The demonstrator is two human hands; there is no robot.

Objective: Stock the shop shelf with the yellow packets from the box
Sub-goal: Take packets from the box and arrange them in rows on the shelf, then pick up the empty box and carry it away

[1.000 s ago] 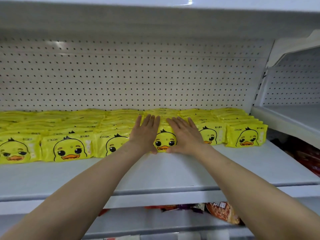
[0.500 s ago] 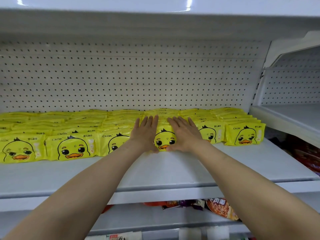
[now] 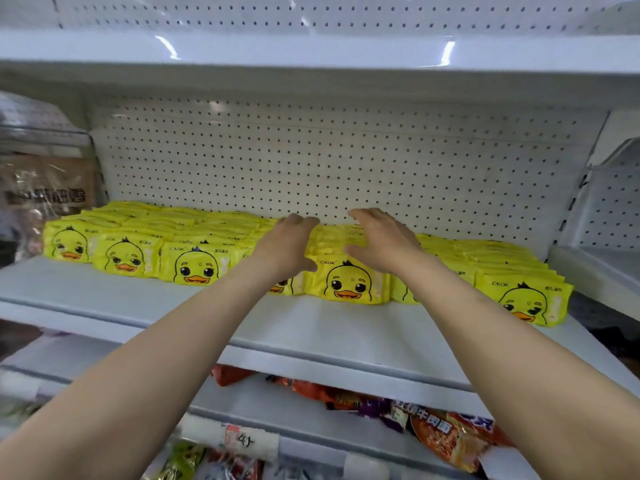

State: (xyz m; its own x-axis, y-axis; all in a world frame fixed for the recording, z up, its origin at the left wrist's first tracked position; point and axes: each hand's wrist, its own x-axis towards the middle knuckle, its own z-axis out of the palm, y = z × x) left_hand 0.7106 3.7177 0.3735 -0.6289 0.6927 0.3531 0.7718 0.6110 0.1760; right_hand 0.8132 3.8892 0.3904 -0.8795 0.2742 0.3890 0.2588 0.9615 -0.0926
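Yellow packets (image 3: 346,282) printed with a duck face lie in several rows, front to back, across the white shelf (image 3: 311,330). My left hand (image 3: 287,244) and my right hand (image 3: 381,240) reach to the middle row, one on each side of it. Their fingers are loosely bent over the packets farther back. Both thumbs point inward above the front packet. Neither hand lifts a packet. The hands hide part of that row. The box is out of view.
A white pegboard (image 3: 346,161) backs the shelf and another shelf (image 3: 311,50) runs close above. The front strip of the shelf is bare. Red and orange noodle packs (image 3: 446,431) lie on the shelf below. A clear-wrapped brown pack (image 3: 45,188) stands at the left.
My hands lay flat side by side on the middle packets. Now they are spread apart, flanking the row with bent fingers. The view has shifted, showing more of the left end and the shelf above.
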